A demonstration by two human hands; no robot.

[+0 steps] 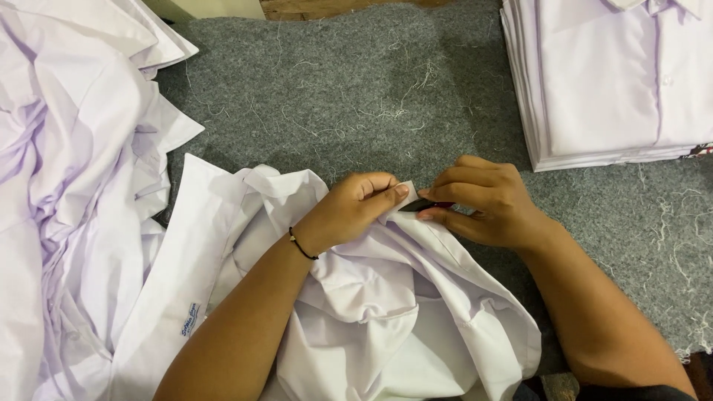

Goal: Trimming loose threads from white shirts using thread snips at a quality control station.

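Observation:
A crumpled white shirt lies on the grey felt surface in front of me. My left hand pinches a small corner of its fabric between thumb and fingers; a thin black band circles that wrist. My right hand is closed on a small dark tool with a red part, its tip held against the pinched fabric. Both hands meet at the middle of the view. Most of the tool is hidden inside my fingers.
A loose heap of white shirts fills the left side. A neat stack of folded white shirts sits at the top right. The grey felt table cover carries scattered white thread ends.

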